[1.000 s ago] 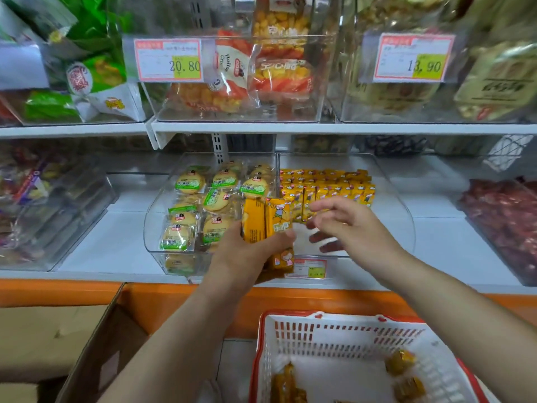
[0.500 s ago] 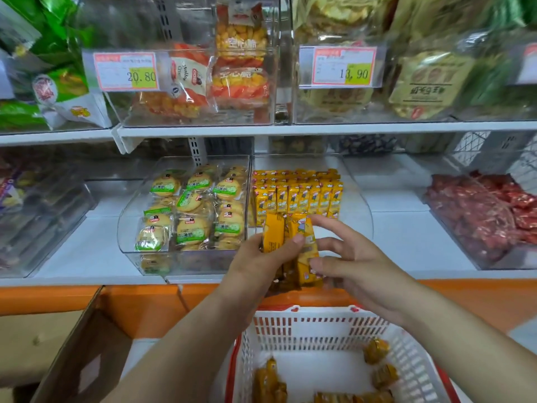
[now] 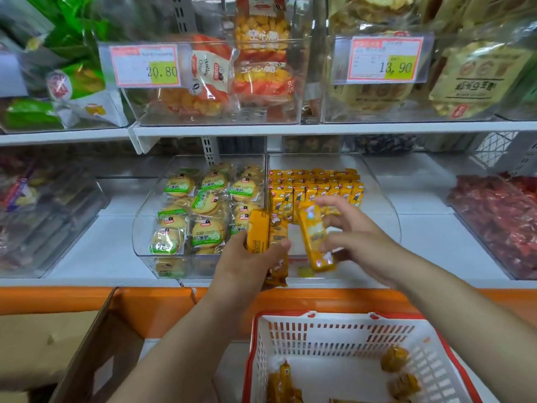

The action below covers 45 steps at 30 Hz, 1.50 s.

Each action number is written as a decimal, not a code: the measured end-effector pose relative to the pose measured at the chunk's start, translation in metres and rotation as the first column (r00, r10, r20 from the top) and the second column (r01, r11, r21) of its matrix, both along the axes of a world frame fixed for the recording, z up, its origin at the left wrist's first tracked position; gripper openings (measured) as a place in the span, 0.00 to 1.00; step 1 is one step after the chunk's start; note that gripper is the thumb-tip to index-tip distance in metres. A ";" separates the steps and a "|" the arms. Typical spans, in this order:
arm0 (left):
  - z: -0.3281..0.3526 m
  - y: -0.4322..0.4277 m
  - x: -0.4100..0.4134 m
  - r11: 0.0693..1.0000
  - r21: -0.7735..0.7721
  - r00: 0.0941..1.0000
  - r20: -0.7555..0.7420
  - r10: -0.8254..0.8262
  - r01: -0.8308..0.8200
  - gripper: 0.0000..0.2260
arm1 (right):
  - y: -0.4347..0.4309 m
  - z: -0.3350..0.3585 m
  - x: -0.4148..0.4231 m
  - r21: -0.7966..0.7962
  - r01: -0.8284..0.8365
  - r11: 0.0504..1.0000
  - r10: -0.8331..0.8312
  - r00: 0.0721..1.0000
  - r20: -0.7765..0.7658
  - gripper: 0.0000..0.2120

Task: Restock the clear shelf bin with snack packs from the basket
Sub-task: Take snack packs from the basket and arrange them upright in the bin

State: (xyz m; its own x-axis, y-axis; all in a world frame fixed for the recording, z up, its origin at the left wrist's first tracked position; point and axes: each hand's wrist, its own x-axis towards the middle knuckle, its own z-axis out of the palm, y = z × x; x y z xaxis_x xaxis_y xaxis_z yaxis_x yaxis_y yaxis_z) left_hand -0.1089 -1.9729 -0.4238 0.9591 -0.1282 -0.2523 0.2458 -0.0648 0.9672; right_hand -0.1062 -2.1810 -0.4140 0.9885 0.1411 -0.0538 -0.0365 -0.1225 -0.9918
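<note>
Right hand [image 3: 360, 239] has drawn one yellow snack pack [image 3: 315, 239] away from the bundle [image 3: 257, 231], holding it over the clear bin [image 3: 383, 205] front. Left hand [image 3: 247, 269] grips the bundle. Basket [image 3: 334, 330] below.

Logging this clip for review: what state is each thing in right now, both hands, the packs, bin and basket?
Left hand: grips a stack of yellow snack packs, held upright.
Right hand: holds a single yellow pack, tilted and blurred.
Clear plastic shelf bin: open-topped, rear rows filled, front bare.
White plastic basket with red rim: holds a few packs.
</note>
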 end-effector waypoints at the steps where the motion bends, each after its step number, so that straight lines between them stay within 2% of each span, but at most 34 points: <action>1: 0.000 0.006 0.003 0.999 0.019 0.999 -0.004 0.033 -0.032 0.07 | -0.001 -0.003 0.014 -0.017 0.049 0.999 -0.048 0.999 0.021 0.29; 4: -0.001 0.023 0.007 0.996 0.020 0.996 0.004 0.084 -0.084 0.04 | -0.005 -0.020 0.061 -0.206 0.190 0.960 -0.164 0.977 0.138 0.25; 7: -0.001 0.033 0.009 0.995 0.000 0.995 0.011 0.100 -0.100 0.04 | -0.003 -0.043 0.105 -0.403 0.287 0.869 -0.207 0.951 0.232 0.23; 10: -0.002 0.039 0.010 0.995 -0.007 0.995 0.012 0.099 -0.099 0.06 | 0.000 -0.063 0.141 -0.467 0.354 0.810 -0.250 0.930 0.272 0.21; 13: -0.003 0.041 0.011 0.996 -0.016 0.996 0.015 0.089 -0.089 0.07 | 0.002 -0.081 0.161 -0.557 0.354 0.751 -0.215 0.929 0.299 0.19; 17: -0.005 0.036 0.015 0.995 -0.031 0.995 -0.009 0.098 -0.098 0.05 | 0.005 -0.093 0.172 -0.629 0.363 0.688 -0.183 0.925 0.334 0.22; 22: -0.008 0.031 0.017 0.992 -0.061 0.994 -0.039 0.107 -0.109 0.04 | 0.006 -0.092 0.170 -0.621 0.389 0.680 -0.239 0.919 0.313 0.25; 25: -0.009 0.027 0.018 0.991 -0.074 0.994 -0.041 0.105 -0.108 0.04 | 0.001 -0.076 0.151 -0.645 0.371 0.668 -0.246 0.928 0.279 0.22; 28: -0.009 0.020 0.018 0.990 -0.096 0.993 -0.069 0.095 -0.101 0.04 | -0.004 -0.051 0.110 -0.601 0.357 0.715 -0.223 0.931 0.288 0.15; 31: -0.008 0.009 0.017 0.989 -0.132 0.992 -0.120 0.048 -0.064 0.05 | -0.004 -0.027 0.045 -0.397 0.231 0.888 -0.152 0.964 0.219 0.08; 33: -0.006 -0.001 0.012 0.987 -0.163 0.991 -0.127 -0.028 0.007 0.04 | 0.000 -0.014 0.001 -0.182 0.105 0.978 -0.085 0.990 0.111 0.09; 36: -0.005 -0.017 -0.001 0.971 -0.168 0.981 -0.066 -0.181 0.168 0.03 | 0.002 -0.009 -0.041 -0.003 0.093 0.996 -0.093 0.996 0.016 0.14; 41: -0.005 -0.036 -0.017 0.925 -0.147 0.937 0.027 -0.349 0.349 0.05 | -0.009 -0.007 -0.055 -0.040 0.162 0.986 -0.162 0.987 0.005 0.17; 45: -0.006 -0.046 -0.023 0.897 -0.115 0.902 -0.017 -0.430 0.426 0.14 | -0.026 -0.005 -0.058 -0.080 0.131 0.988 -0.131 0.991 0.012 0.11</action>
